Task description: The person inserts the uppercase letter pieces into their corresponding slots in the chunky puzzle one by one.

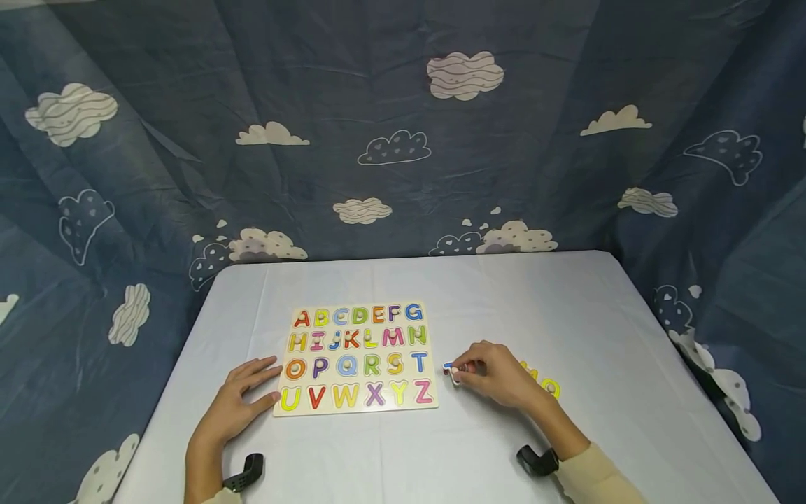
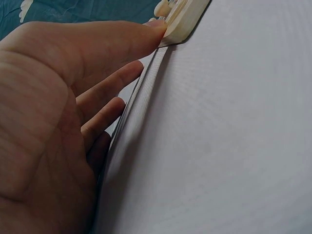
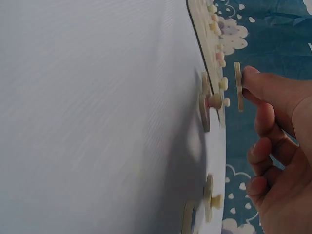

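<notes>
The wooden alphabet board (image 1: 392, 379) lies flat on the white table, with rows of coloured letters. My left hand (image 1: 236, 402) rests at its left edge, fingers extended; in the left wrist view the thumb (image 2: 122, 41) is at the board's corner (image 2: 183, 29). Just right of the board, my right hand (image 1: 497, 374) pinches a small wooden letter piece (image 1: 448, 366) with blue on its face. Seen edge-on in the right wrist view, this thin letter piece (image 3: 239, 87) is raised off the table; the fingers hide its full shape. Another knobbed piece (image 3: 204, 109) lies below it.
Yellow letter pieces (image 1: 550, 388) lie to the right, partly behind my right hand. More knobbed pieces (image 3: 208, 200) show low in the right wrist view. A dark cloud-patterned cloth (image 1: 378, 84) surrounds the table's (image 1: 390, 462) back and sides.
</notes>
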A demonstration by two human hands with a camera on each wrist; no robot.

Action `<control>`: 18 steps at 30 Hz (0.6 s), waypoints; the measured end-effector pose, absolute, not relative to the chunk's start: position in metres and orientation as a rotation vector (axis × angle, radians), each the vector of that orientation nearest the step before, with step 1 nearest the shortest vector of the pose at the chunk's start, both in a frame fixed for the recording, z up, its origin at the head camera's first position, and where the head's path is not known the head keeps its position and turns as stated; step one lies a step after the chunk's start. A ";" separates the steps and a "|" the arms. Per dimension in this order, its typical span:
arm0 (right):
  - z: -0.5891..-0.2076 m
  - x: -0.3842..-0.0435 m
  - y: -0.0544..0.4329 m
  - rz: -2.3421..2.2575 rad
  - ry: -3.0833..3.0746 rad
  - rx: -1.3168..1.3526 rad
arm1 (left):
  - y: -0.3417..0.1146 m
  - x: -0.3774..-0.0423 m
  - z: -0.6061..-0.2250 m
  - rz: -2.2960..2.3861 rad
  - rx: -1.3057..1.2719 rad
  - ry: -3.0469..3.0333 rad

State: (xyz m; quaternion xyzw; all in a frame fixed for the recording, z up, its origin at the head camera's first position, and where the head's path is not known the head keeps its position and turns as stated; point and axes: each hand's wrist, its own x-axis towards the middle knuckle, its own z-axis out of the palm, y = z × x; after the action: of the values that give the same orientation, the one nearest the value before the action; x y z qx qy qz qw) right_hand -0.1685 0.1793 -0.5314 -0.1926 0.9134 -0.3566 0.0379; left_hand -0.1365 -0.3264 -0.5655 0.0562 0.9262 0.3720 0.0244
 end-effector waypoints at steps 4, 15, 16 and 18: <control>-0.531 -0.173 0.168 -1.143 2.802 -0.551 | -0.327 -0.137 -0.566 1.162 0.173 2.863; -0.529 -0.187 0.133 -1.171 2.829 -0.462 | -0.326 -0.137 -0.565 1.122 0.166 2.867; -0.529 -0.189 0.130 -1.168 2.828 -0.451 | -0.326 -0.137 -0.565 1.122 0.168 2.869; -0.528 -0.191 0.125 -1.167 2.817 -0.430 | -0.326 -0.137 -0.565 1.130 0.182 2.868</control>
State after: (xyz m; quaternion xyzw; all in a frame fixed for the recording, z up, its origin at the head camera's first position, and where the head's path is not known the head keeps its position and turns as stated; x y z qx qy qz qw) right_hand -0.1908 0.1249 -0.5282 -0.1395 0.9144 -0.3788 0.0314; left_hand -0.1375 -0.3262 -0.5648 0.0590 0.9284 0.3658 0.0271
